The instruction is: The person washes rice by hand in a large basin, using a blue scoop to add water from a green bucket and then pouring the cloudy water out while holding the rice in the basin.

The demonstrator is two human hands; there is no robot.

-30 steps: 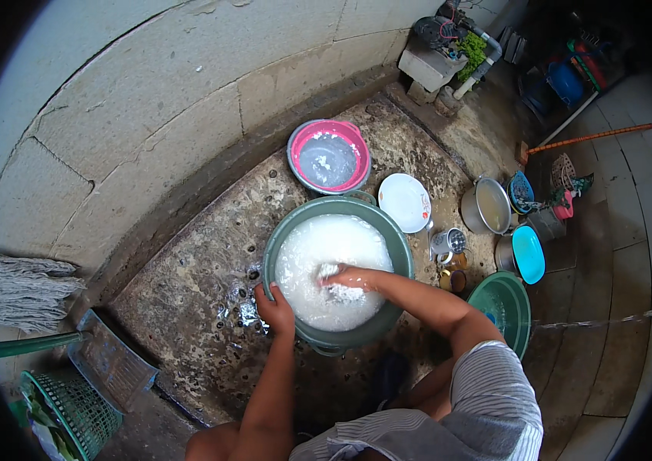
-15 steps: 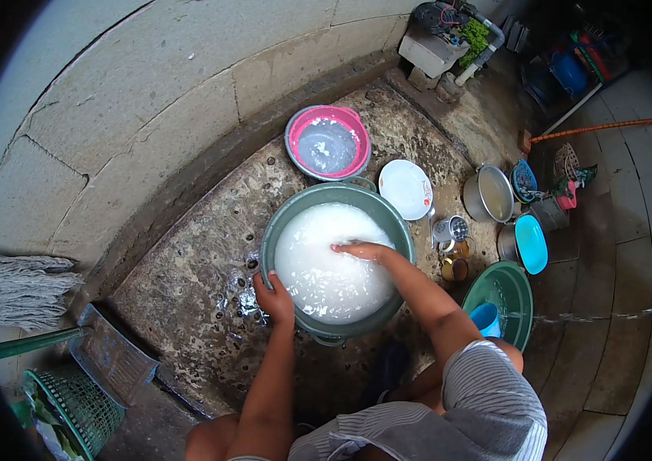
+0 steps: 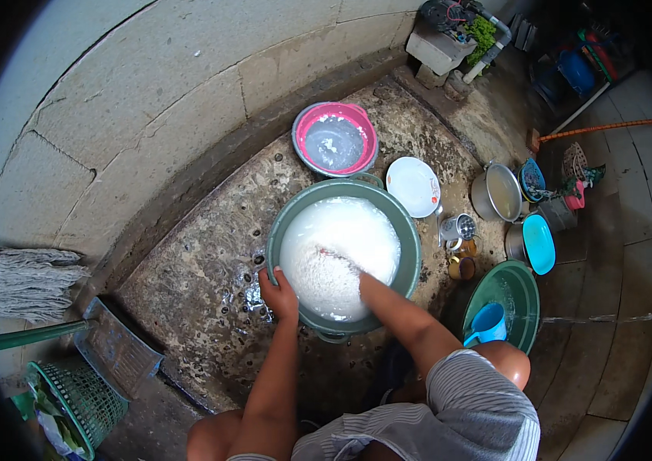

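A large green basin stands on the floor in front of me, holding cloudy white water. Heaped white grains that look like rice break the surface near its middle. My left hand grips the basin's left rim, thumb over the edge. Into the water and grains goes my right hand; its fingers are covered, so their shape does not show. Just beyond the basin sits a pink colander nested in a grey bowl, with white grains in the water.
To the right are a white plate, a metal pot, mugs, a turquoise bowl and a green tub holding a blue dipper. At left lie a mop, a dustpan and a green basket.
My right hand has moved left and down into the water, and a heap of white grains now shows around it. The left hand keeps its hold on the rim.
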